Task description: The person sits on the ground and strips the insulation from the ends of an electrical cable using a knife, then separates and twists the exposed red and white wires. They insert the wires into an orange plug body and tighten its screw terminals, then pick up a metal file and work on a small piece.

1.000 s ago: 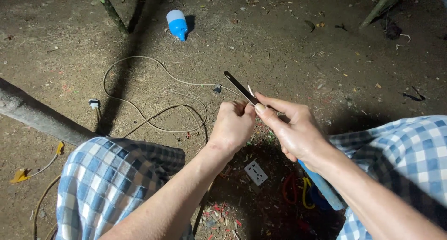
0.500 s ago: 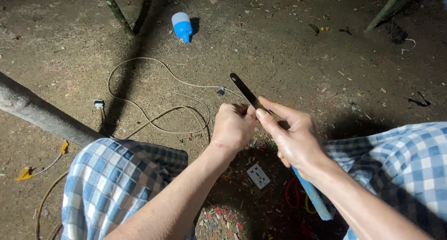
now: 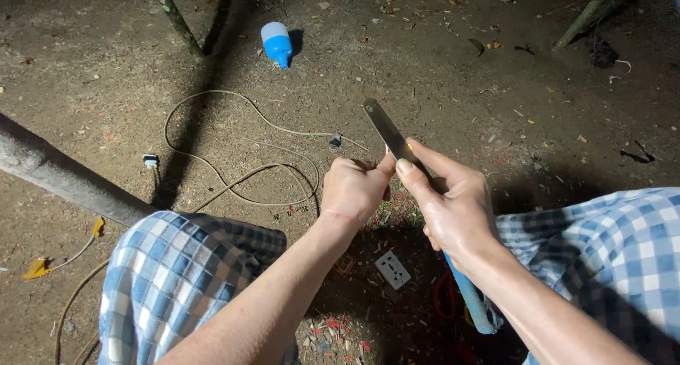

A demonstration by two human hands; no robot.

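Two bare hands meet over the dirt ground [image 3: 496, 89] in the head view, between knees in blue-and-white checked cloth. Taking the white wall socket [image 3: 392, 269] lying flat on the ground as the landmark: the right hand [image 3: 453, 209] is just above and to the right of it, its grip closed around a knife [image 3: 397, 142] whose flat metal blade slants up and left away from the socket, with the forefinger laid along the blade's back. A blue handle comes out below that hand and ends just right of the socket. The left hand [image 3: 354, 191] is above and slightly left of the socket, curled into a fist, its fingers pinched together on something small right at the blade; what it pinches is too hidden to tell, though it sits at the end of the pale cable.

That thin pale cable [image 3: 212, 99] loops over the ground well up and left of the socket, with a small white plug [image 3: 149, 160] at one end, far left. A blue-and-white light bulb [image 3: 276, 43] lies far above the socket, near the top edge. A grey pole [image 3: 64, 181] slants across the ground far left of the socket. Bits of red and yellow insulation are scattered just below the socket
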